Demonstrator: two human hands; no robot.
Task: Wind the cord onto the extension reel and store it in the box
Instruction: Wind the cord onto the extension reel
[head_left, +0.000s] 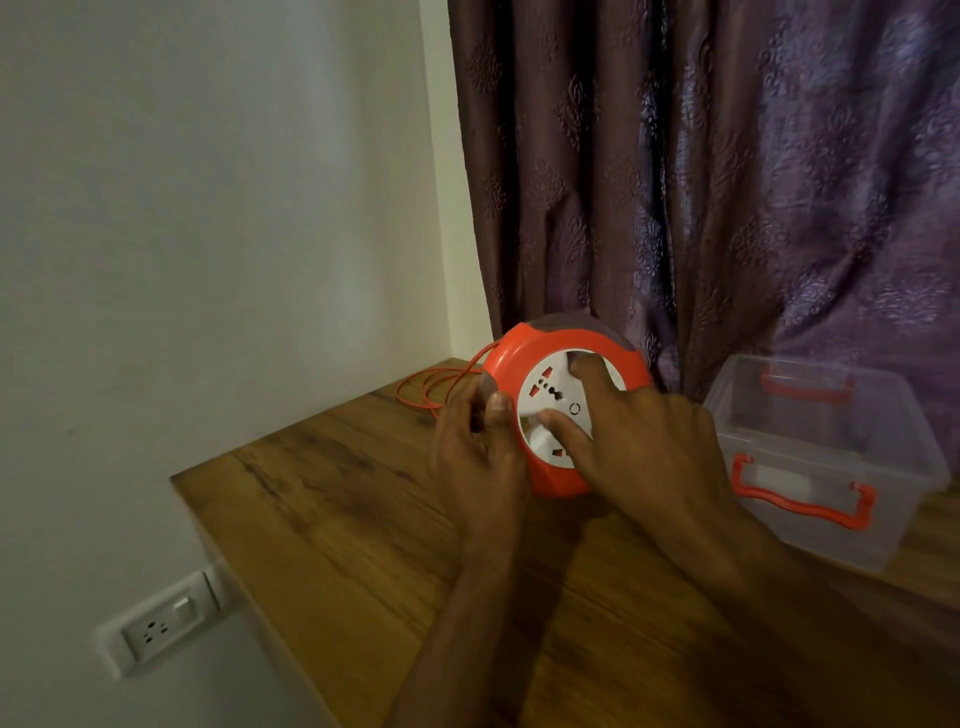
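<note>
At frame centre we held the reel (566, 410) tilted on the desk (332, 499). Our left hand (480, 457) gripped its rim to steady it; our right hand (644, 441) lay open, fingers pressing the white face, apparently to turn it. Loose cord (431, 387) trailed left; the box (826, 457) waited right.

One orange and white extension reel (563, 400) in the middle, one loose orange cord (436, 384) to its left, one clear box (826, 457) at right with two orange handles (800, 501), two hands, one bench (332, 499), one wall socket (161, 629) near left, one curtain (727, 171) far
</note>
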